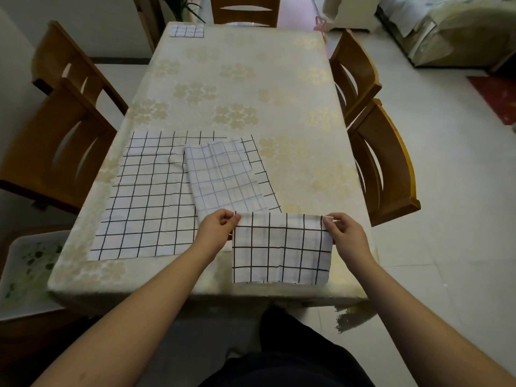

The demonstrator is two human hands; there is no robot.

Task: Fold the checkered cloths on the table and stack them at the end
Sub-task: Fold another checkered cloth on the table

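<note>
Our left hand [220, 223] and right hand [339, 227] pinch the white black-checked folded cloth's [282, 250] top corners; we should keep its edges level.

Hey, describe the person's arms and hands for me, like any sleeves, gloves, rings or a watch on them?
Both forearms are bare right up to the bottom edge of the picture, so no sleeves show. The left hand and the right hand wear no gloves, and no ring, watch or bracelet shows on either hand or wrist. The fingernails look short and unpainted. Below the arms, dark clothing covers the person's lap.
</note>
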